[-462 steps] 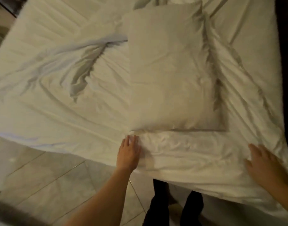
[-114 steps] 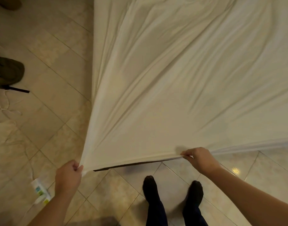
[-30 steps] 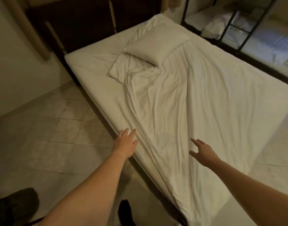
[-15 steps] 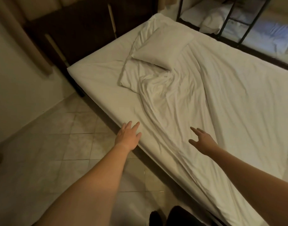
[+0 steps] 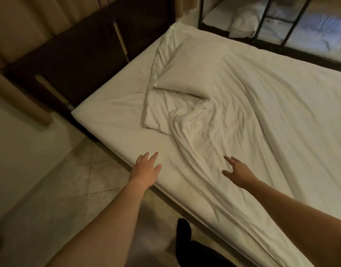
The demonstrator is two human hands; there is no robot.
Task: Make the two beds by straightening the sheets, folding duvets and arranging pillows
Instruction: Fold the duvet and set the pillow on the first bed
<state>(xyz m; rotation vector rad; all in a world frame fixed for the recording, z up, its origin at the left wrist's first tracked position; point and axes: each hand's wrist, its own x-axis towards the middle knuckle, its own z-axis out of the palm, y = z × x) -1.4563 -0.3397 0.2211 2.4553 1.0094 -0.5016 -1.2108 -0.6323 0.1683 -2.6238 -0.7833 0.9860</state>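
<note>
Left hand (image 5: 146, 170), right hand (image 5: 238, 171) nearer pillow (image 5: 190, 70) (duvet (image 5: 271, 132) rumpled)

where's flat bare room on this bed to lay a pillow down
Bare sheet left of the pillows, running down the edge to the left hand. Smooth duvet on the right also lies flat. Crowded mid-bed: stacked pillows and bunched duvet folds.

1. I see a pale tiled floor (image 5: 55, 189) with diagonal grout lines, lower left.
2. A plain light wall (image 5: 15, 151) rises along the left edge.
3. Beige curtains (image 5: 30, 20) hang across the top left, behind a dark wooden headboard (image 5: 79, 54).
4. A black metal frame (image 5: 200, 16) stands top right.
5. The light reads dim and warm on my feed, bluish in the far right corner.
</note>
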